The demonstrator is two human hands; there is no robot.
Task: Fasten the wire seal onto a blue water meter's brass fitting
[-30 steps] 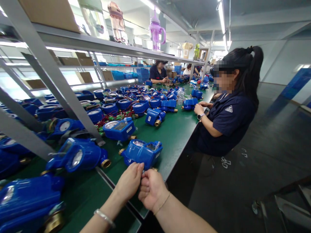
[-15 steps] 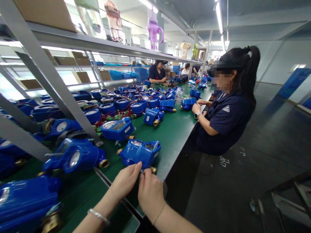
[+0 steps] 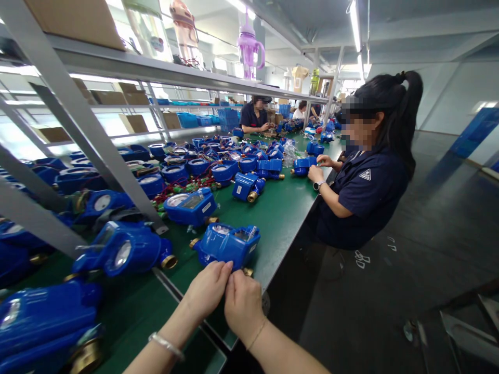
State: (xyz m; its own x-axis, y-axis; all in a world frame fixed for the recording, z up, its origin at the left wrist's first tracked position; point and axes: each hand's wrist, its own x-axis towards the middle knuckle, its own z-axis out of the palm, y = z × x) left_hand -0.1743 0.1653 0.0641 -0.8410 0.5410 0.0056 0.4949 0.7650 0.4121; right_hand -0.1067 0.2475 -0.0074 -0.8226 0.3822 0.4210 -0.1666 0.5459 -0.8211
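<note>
Both hands, left hand (image 3: 208,288) and right hand (image 3: 241,304), fingers pinched shut at blue meter (image 3: 228,244) near edge; contents hidden. Looked heavy, rigid; best gripped by body sides.

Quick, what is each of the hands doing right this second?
Left hand: fingers curled, pinching at the near edge of the blue meter.
Right hand: curled shut beside it; what it pinches cannot be told.

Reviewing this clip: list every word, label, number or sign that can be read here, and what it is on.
No text can be read in this picture.
White label on the blue meter at the left hand and right hand: too small to read.
Triangular sleeve badge on the seated co-worker: no letters legible.
Meter dials: blurred.
</note>
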